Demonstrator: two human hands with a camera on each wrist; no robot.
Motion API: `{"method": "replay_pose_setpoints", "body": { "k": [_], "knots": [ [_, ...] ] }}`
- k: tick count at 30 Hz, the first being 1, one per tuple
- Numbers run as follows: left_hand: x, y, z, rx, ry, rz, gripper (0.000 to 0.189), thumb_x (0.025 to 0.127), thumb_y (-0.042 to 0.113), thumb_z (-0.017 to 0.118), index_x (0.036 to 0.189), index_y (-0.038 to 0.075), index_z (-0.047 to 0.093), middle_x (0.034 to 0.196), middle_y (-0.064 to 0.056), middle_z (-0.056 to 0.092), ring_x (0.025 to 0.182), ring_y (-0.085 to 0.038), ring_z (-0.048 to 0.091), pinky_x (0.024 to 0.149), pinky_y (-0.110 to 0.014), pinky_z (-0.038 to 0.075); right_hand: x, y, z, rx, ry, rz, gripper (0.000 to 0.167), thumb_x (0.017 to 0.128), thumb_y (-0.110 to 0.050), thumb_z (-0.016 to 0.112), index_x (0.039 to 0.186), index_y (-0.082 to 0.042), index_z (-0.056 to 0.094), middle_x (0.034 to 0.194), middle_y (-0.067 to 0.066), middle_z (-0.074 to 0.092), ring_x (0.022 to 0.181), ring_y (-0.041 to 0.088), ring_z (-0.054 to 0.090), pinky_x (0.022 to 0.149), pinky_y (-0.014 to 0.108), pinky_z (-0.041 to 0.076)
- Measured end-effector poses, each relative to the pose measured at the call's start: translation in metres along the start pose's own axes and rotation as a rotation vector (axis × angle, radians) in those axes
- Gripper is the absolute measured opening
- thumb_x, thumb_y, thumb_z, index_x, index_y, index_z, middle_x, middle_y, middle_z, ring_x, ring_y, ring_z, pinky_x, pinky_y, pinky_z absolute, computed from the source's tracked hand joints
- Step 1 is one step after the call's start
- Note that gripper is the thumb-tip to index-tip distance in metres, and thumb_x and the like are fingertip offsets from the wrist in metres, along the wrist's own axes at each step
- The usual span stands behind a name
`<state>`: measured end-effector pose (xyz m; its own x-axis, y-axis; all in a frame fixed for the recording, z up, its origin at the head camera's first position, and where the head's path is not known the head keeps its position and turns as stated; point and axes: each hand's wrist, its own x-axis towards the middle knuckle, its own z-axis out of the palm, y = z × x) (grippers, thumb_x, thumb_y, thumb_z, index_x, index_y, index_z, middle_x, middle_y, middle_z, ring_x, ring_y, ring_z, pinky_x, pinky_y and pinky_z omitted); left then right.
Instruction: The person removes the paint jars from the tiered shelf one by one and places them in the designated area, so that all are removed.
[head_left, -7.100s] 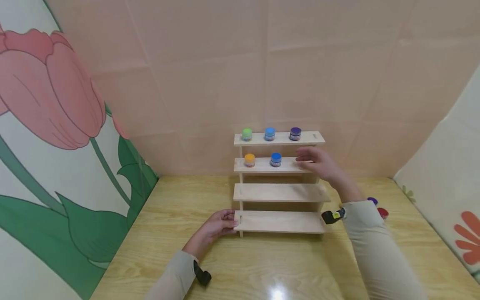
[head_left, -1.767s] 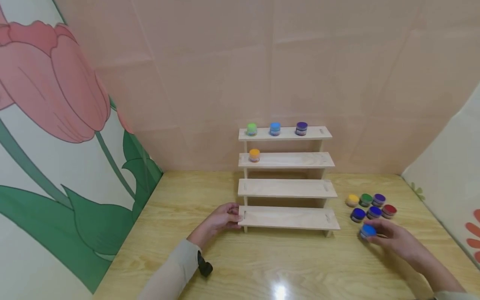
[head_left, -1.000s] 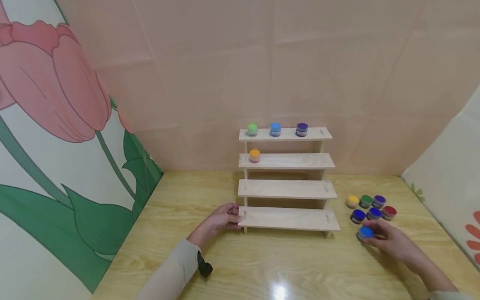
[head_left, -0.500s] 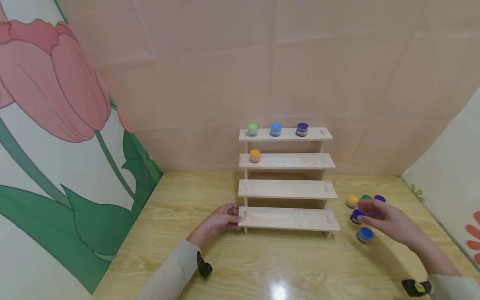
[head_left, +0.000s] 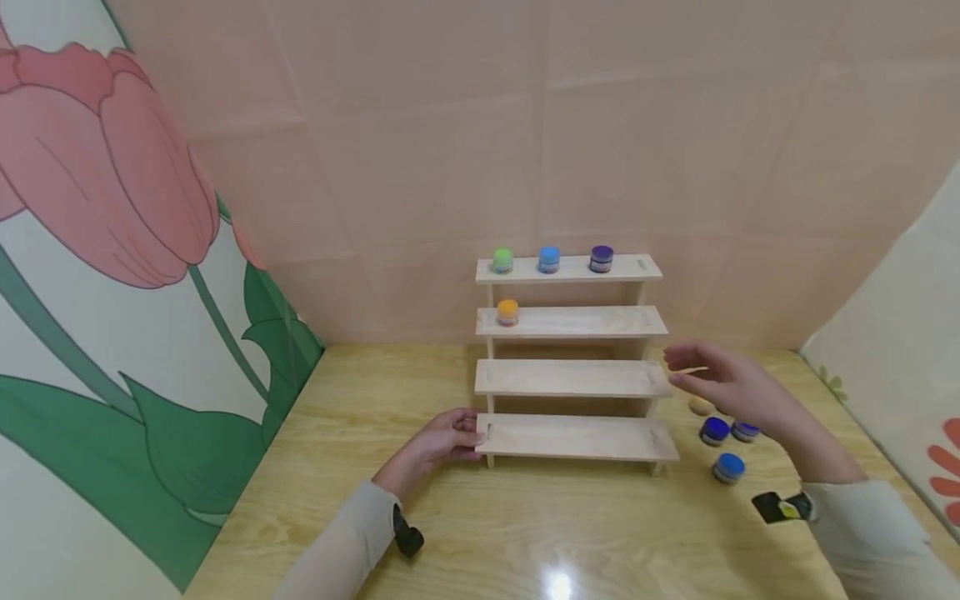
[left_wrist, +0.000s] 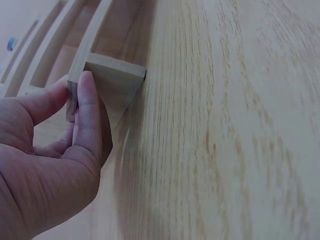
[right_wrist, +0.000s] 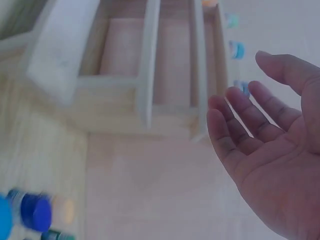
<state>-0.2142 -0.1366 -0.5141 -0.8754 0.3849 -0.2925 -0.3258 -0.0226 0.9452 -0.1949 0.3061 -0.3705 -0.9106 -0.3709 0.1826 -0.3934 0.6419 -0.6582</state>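
A wooden stand (head_left: 573,435) with several stepped shelves stands on the table. My left hand (head_left: 433,442) pinches the left end of its lowest board between thumb and fingers, plain in the left wrist view. My right hand (head_left: 731,385) hangs in the air by the stand's right end, fingers loosely bent around nothing. On the top shelf sit three small paint jars: light green (head_left: 502,261), light blue (head_left: 549,259) and dark purple (head_left: 602,259). An orange-lidded jar (head_left: 507,312) sits on the second shelf. A blue-lidded jar (head_left: 728,468) rests on the table, below the right hand.
More jars stand right of the stand, partly hidden by my right hand and arm: a dark blue one (head_left: 715,431), another blue one (head_left: 746,431) and a yellow one (head_left: 701,406). A green-lidded jar (right_wrist: 57,235) shows in the right wrist view. A pinkish backdrop (head_left: 405,167) rises behind.
The blue jar, on the second shelf at first, later stood on the table in my right hand's grip. That hand let go and moved up and left. My left hand stayed on the board.
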Motion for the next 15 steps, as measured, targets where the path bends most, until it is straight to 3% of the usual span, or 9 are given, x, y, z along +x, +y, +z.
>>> {"method": "replay_pose_setpoints", "body": {
  "k": [1,3,8,15],
  "knots": [
    [0.0,0.0,0.0,0.002,0.0,0.002,0.052,0.094,-0.007,0.063,0.142,-0.008,0.043,0.104,-0.006,0.055,0.084,-0.017,0.063,0.071,-0.026,0.063,0.003,-0.005,0.0,0.001,-0.002,0.004,0.041,0.102,-0.022,0.063,0.137,-0.002,0.055,0.13,0.022,0.062,0.111,0.015,0.066,0.081,0.014,0.055],
    [0.0,0.001,0.001,0.002,0.001,0.0,0.053,0.094,-0.007,0.063,0.143,-0.008,0.043,0.104,-0.006,0.055,0.085,-0.017,0.062,0.071,-0.027,0.063,0.01,-0.014,0.001,0.005,-0.002,0.006,0.041,0.102,-0.024,0.063,0.136,-0.003,0.055,0.13,0.021,0.063,0.114,0.029,0.065,0.084,0.012,0.053],
    [-0.001,0.0,0.001,0.008,-0.005,0.006,0.053,0.094,-0.007,0.063,0.143,-0.008,0.043,0.103,-0.006,0.054,0.086,-0.017,0.062,0.073,-0.028,0.063,0.024,-0.029,0.006,0.04,0.004,-0.013,0.038,0.102,-0.026,0.062,0.135,-0.006,0.057,0.128,0.016,0.064,0.119,0.038,0.062,0.087,0.008,0.048],
    [0.0,0.0,0.002,0.004,0.001,0.018,0.053,0.093,-0.007,0.063,0.143,-0.008,0.043,0.101,-0.006,0.056,0.084,-0.016,0.063,0.071,-0.026,0.063,0.052,-0.041,0.016,0.097,0.0,-0.023,0.045,0.101,-0.026,0.065,0.137,-0.002,0.053,0.129,0.018,0.063,0.118,0.035,0.061,0.087,0.01,0.05]
  ]
}}
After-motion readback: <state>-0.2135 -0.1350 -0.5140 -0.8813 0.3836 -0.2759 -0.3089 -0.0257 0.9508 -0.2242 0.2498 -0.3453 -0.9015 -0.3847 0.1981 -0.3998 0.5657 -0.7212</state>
